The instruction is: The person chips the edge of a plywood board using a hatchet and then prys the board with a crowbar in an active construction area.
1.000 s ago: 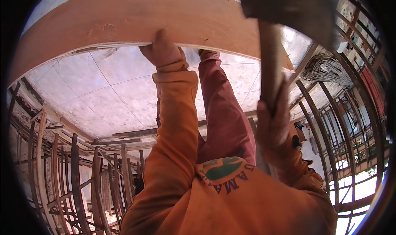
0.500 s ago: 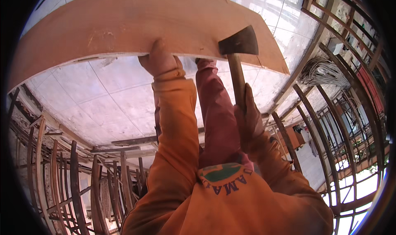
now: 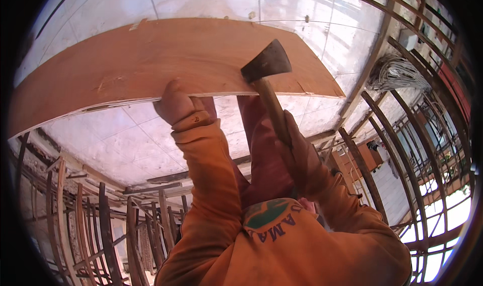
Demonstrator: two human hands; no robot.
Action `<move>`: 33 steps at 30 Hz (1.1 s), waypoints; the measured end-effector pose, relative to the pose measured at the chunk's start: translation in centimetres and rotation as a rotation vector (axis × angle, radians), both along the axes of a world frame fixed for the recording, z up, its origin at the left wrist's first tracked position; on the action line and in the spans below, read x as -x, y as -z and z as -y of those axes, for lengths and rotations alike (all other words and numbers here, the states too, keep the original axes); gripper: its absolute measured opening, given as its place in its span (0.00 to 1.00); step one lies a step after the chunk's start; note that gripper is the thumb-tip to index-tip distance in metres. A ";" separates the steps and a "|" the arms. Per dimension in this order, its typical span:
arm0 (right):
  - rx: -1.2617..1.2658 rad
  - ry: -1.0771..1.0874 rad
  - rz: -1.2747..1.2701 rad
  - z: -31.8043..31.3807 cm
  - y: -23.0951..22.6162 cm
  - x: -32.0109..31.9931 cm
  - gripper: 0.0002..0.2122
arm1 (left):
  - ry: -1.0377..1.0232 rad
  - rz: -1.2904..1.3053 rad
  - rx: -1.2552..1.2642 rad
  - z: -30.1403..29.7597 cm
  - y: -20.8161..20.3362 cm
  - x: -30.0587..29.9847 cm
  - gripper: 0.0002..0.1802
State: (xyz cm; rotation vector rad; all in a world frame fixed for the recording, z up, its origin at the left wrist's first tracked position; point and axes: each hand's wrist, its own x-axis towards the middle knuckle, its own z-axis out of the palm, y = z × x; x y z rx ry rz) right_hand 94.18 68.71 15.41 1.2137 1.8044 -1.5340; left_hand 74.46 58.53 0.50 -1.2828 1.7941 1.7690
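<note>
A long reddish-brown plywood board (image 3: 151,55) stretches across the far part of the view, its near edge pale and rough. My left hand (image 3: 175,103) grips that near edge left of the middle, thumb on the top face and the other fingers hidden beneath. In my right hand (image 3: 298,153) is a hatchet (image 3: 274,110), held by its wooden handle. Its dark metal head (image 3: 266,62) appears over the board's right half; whether it touches the board I cannot tell. Both forearms wear orange sleeves.
Pale tiled floor (image 3: 110,135) lies below the board, edged by wooden beams. Upright sticks and poles (image 3: 103,220) stand along the near left. On the right are a slatted wooden frame (image 3: 422,120) and a coil of pale cable (image 3: 400,74). My legs (image 3: 266,160) are under the board.
The board's far edge has come down in view, showing more floor beyond it. My left hand, still gripping it, sits lower and further left. The hatchet head has shifted left and tilted.
</note>
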 end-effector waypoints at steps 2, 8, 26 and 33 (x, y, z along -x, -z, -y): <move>0.053 0.041 0.035 -1.1 0.0 1.0 0.30 | 0.014 0.065 0.000 -1.6 -1.2 1.3 0.22; -0.010 0.056 0.091 -2.7 0.1 1.1 0.30 | 0.072 -0.182 -0.189 -3.1 1.8 -1.7 0.21; -0.084 -0.109 0.024 -1.6 -0.1 3.9 0.28 | 0.182 -0.550 -0.076 -3.6 3.1 -2.2 0.34; -0.161 -0.139 -0.130 -3.3 -2.6 4.5 0.27 | 0.190 -0.454 -0.081 -2.5 2.2 -2.4 0.34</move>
